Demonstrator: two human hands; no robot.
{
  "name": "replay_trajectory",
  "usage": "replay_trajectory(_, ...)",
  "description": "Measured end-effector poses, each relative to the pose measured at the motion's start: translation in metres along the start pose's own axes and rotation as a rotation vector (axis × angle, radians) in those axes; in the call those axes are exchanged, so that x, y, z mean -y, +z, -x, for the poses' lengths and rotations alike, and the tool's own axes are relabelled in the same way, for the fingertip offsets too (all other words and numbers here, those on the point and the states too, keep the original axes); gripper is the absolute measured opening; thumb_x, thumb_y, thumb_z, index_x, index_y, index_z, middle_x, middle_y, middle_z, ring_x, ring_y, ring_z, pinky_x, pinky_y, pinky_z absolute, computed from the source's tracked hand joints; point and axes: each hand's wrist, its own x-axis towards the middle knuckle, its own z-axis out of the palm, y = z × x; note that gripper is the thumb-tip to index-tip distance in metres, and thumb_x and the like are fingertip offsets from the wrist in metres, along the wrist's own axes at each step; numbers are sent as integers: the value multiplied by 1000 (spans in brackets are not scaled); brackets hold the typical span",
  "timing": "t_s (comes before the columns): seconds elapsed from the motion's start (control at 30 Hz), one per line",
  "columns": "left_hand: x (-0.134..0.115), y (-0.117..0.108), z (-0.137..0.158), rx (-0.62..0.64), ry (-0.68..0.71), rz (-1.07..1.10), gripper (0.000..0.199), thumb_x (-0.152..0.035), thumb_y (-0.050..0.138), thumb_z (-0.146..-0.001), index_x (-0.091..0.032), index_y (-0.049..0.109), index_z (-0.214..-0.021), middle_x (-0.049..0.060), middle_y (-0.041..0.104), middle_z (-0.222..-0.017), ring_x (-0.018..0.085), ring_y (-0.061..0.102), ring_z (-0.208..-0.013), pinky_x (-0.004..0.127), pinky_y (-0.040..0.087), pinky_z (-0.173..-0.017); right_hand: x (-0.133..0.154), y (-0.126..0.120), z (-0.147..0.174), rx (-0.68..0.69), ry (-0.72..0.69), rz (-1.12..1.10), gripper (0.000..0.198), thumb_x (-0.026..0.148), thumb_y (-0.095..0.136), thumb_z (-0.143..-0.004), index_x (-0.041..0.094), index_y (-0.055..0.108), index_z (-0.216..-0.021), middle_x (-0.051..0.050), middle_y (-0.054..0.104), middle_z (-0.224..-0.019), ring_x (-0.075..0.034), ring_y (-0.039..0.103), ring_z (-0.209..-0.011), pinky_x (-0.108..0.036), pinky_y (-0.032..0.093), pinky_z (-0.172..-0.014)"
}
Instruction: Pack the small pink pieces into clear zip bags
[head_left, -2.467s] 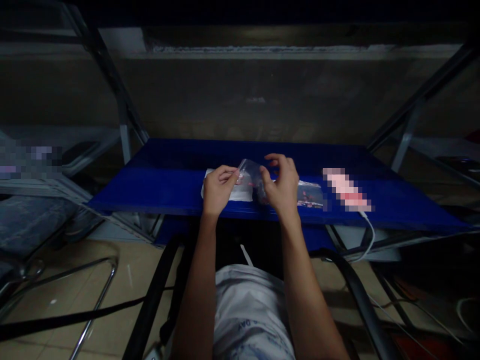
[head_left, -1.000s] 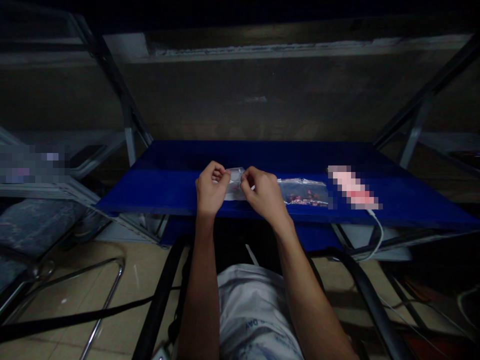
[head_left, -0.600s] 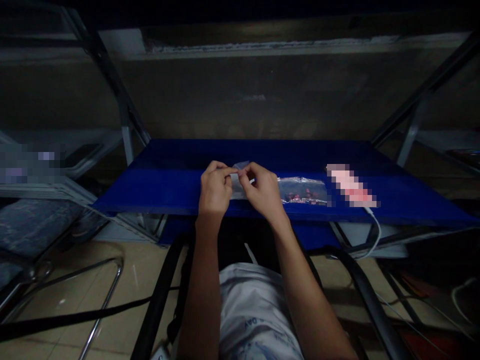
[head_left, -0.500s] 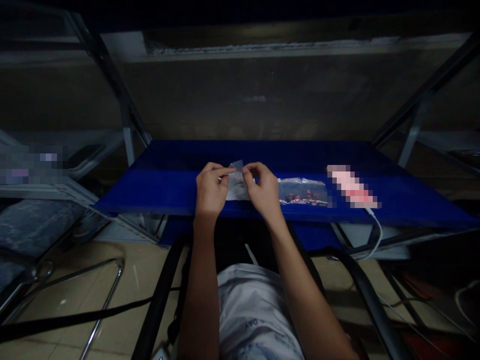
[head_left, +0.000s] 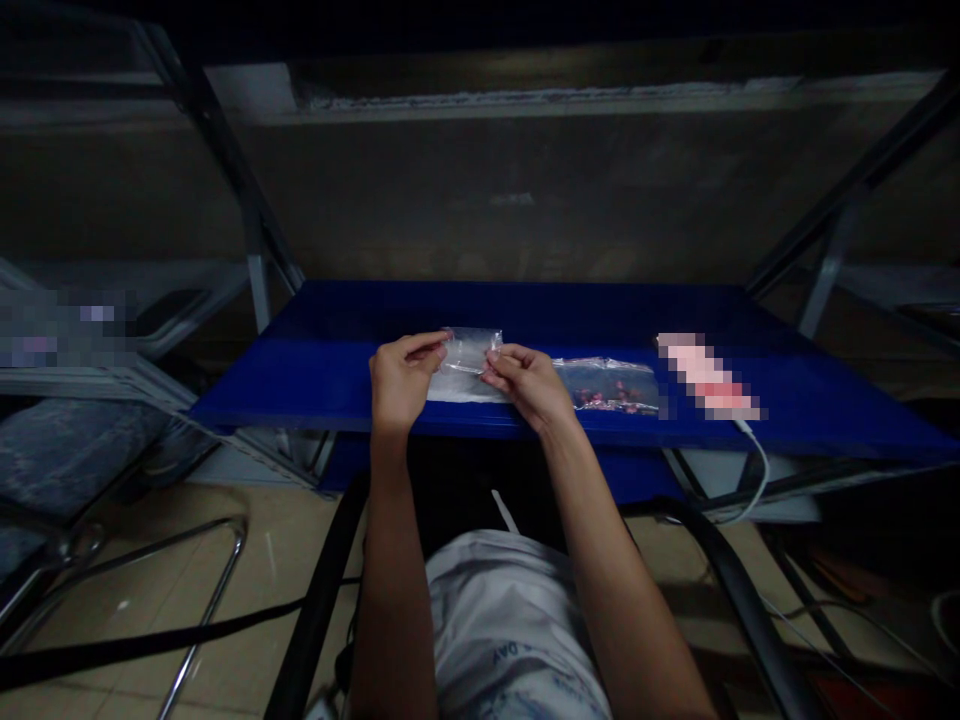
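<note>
Bag [head_left: 469, 347] over blue table [head_left: 360, 308]; tiled floor [head_left: 279, 545]

The camera was worn on the head and looked forward and steeply down. The white shirt [head_left: 510, 620] was nearest, at the bottom edge. The left hand [head_left: 401, 385] and the right hand [head_left: 534, 385] were at middle distance, close to the centre of the view. It was a wide view, which took in both ends of the blue table [head_left: 390, 308] and the dark surface [head_left: 480, 190] farther behind.

White cable [head_left: 766, 466] hanging off blue table [head_left: 622, 312]; tiled floor [head_left: 277, 560] below.
</note>
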Motion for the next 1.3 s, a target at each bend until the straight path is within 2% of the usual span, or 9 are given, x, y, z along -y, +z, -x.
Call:
replay_trajectory(0.1, 2, 0, 0, -11, -51, 53, 27, -16, 74, -83, -16, 83, -108, 8, 82, -95, 18, 75, -79, 29, 62, -77, 1, -3, -8, -15, -45, 62, 38, 35, 99, -59, 18, 71, -79, -2, 72, -72, -15, 70, -65, -27, 64, -69)
replay_trajectory(0.2, -1, -7, -4, -100, -24, 29, 30, -16, 76, -82, -15, 82, -111, 8, 82, -97, 18, 76, -84, 29, 62, -84, 17, -2, -26, -16, -147, 236, 28, 33, 92, -70, 18, 70, -80, -2, 70, -70, -15, 69, -63, -29, 61, -68)
replay_trajectory(0.27, -1, -17, -14, -188, 19, -53, 30, -18, 74, -85, -16, 81, -114, 8, 82, -99, 18, 76, -88, 30, 61, -87, 34, 4, -43, -8, -251, 453, 17, 29, 82, -81, 18, 69, -83, -3, 70, -70, -17, 69, -61, -29, 57, -64)
replay_trajectory(0.33, 4, -26, -30, -206, 51, -193, 27, -21, 73, -88, -16, 81, -113, 8, 81, -99, 19, 76, -87, 30, 60, -87, 51, 14, -59, 85, -374, 768, 8, 22, 72, -88, 18, 67, -83, -4, 69, -70, -18, 68, -62, -30, 52, -63)
replay_trajectory(0.5, 38, -32, -75, 102, 35, -491, 36, -17, 83, -81, -13, 80, -116, 15, 80, -110, 22, 74, -90, 35, 58, -90, 68, 44, -92, 455, -646, 1481, 14, 10, 57, -92, 17, 68, -86, -9, 71, -83, -20, 64, -74, -30, 42, -67)
replay_trajectory(0.63, 59, -21, -89, 191, 19, -557, 30, -14, 80, -83, -13, 81, -113, 14, 80, -106, 23, 74, -92, 35, 57, -92, 63, 55, -105, 583, -673, 1752, 20, 11, 51, -96, 17, 71, -98, -12, 73, -95, -20, 62, -77, -30, 36, -63)
replay_trajectory(0.83, 64, -15, -85, 264, -11, -555, 24, -10, 77, -82, -11, 82, -105, 15, 81, -101, 25, 75, -93, 36, 58, -92, 68, 62, -102, 654, -600, 1859, 24, 18, 52, -100, 18, 74, -109, -11, 75, -99, -19, 64, -76, -29, 32, -61)
replay_trajectory(1.1, 65, -12, -83, 253, -15, -515, 19, -9, 74, -85, -14, 83, -101, 14, 81, -104, 24, 75, -96, 36, 58, -98, 76, 64, -100, 718, -536, 1778, 26, 25, 52, -104, 19, 71, -120, -10, 76, -102, -20, 67, -80, -28, 39, -68)
replay_trajectory(1.3, 70, -13, -80, 219, 31, -480, 16, -9, 70, -88, -15, 82, -97, 12, 82, -105, 22, 75, -97, 35, 57, -98, 68, 52, -106, 621, -437, 1568, 43, 42, 61, -101, 16, 63, -136, -10, 77, -98, -23, 70, -84, -30, 46, -73)
